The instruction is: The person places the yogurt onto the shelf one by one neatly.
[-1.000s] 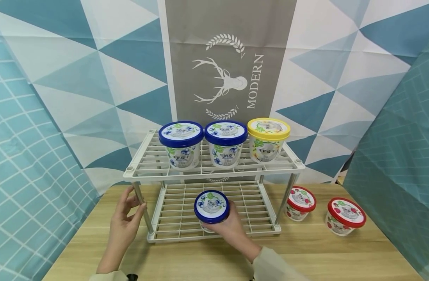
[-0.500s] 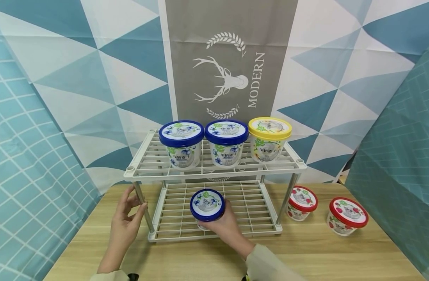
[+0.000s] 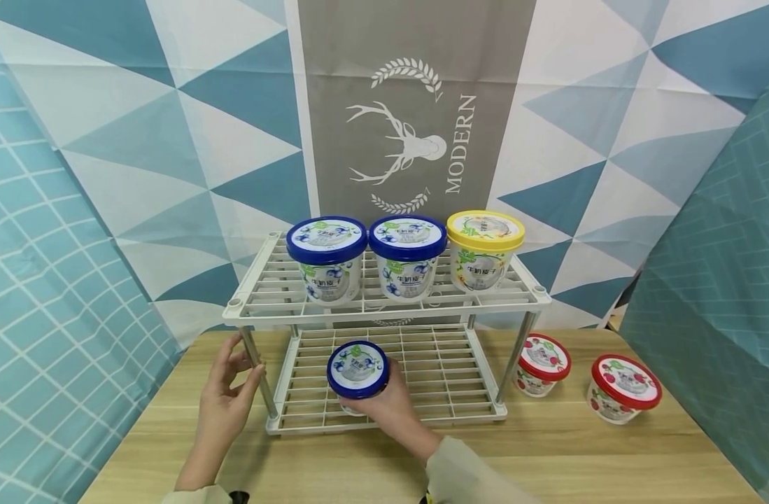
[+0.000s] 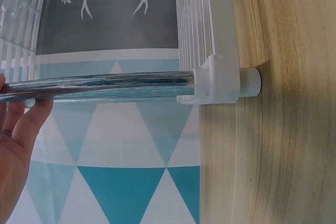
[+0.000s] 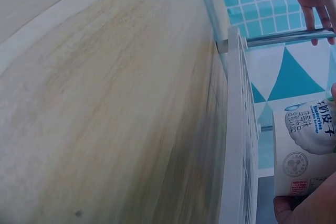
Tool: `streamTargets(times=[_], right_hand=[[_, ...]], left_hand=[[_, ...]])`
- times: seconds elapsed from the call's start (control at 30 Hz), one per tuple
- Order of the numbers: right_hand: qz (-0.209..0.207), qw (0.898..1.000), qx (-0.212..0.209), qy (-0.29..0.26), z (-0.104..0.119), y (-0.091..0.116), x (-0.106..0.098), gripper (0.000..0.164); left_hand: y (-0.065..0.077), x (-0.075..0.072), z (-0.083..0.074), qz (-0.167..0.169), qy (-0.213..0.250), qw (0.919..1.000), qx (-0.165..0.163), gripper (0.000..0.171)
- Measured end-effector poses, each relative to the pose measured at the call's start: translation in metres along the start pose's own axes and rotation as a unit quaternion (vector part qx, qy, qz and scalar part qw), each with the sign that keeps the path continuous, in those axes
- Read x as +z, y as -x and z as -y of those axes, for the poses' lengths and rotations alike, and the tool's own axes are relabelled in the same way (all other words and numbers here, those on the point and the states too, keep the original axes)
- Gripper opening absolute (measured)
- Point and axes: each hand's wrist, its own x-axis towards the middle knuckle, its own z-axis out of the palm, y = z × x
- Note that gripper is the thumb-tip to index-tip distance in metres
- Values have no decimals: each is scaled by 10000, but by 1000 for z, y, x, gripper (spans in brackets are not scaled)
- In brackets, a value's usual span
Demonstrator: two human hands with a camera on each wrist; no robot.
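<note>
My right hand (image 3: 397, 413) grips a white tub with a blue lid (image 3: 357, 369) and blueberry print from its right side. The tub is over the front of the rack's lower shelf (image 3: 434, 371), and the right wrist view shows a gap between its base (image 5: 302, 156) and the shelf. At the rack's front left corner, my left hand (image 3: 228, 399) holds the metal post (image 4: 121, 85) between thumb and fingers, just under the upper shelf. On the upper shelf (image 3: 384, 311) stand two blue-lidded tubs (image 3: 327, 262) and a yellow-lidded tub (image 3: 485, 252) in a row.
Two red-lidded tubs (image 3: 541, 364) stand on the wooden table (image 3: 548, 455) to the right of the rack. The upper shelf and the front right post (image 3: 516, 357) frame the lower shelf. A patterned cloth (image 3: 415, 140) hangs behind.
My right hand has carried the blue-lidded tub leftward over the lower shelf, a little at a time. The left hand stays at the post.
</note>
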Motion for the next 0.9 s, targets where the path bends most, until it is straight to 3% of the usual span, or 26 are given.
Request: streamTargets(times=[0.6,0.9], right_hand=[[142,9998,83,84,-2,-7,17,99],[184,9996,-181,83,-6,-8,26,99]], left_hand=[[0,-1,0,-25,14,10000,56,67],[0,1,-23,-60,-5,10000,-8,64]])
